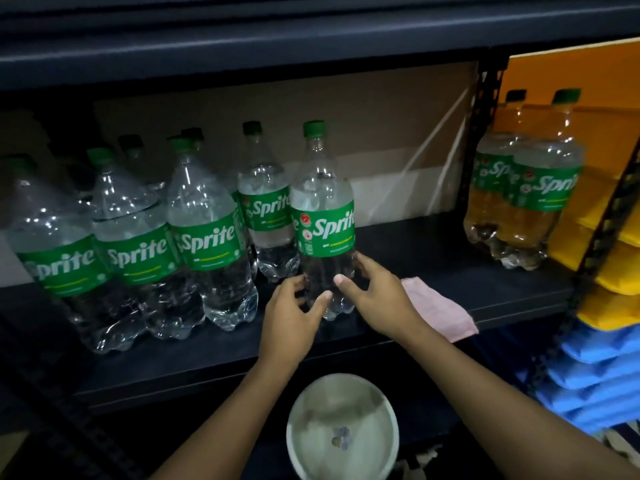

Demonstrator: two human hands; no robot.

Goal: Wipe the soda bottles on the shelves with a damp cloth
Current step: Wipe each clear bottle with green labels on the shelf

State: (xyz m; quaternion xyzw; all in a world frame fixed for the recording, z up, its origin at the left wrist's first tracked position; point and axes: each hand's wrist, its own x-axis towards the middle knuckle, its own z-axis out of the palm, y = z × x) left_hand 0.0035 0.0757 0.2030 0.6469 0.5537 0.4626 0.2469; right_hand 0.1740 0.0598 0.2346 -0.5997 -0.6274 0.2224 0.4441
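Note:
A clear Sprite bottle (pixel 323 216) with a green cap and label stands upright on the dark shelf (pixel 194 355). My left hand (pixel 292 315) curls round its base from the left. My right hand (pixel 377 292) curls round its base from the right. A pink cloth (pixel 438 311) lies on the shelf just right of my right hand, partly hidden by the wrist. Neither hand holds it. Several more Sprite bottles (pixel 204 233) stand in rows to the left.
Two Sprite bottles (pixel 533 188) stand at the shelf's right end in front of yellow packs (pixel 613 209). Blue packs (pixel 595 372) are stacked lower right. A pale round bowl (pixel 304 441) sits below the shelf between my forearms. Cardboard backs the shelf, with another shelf close overhead.

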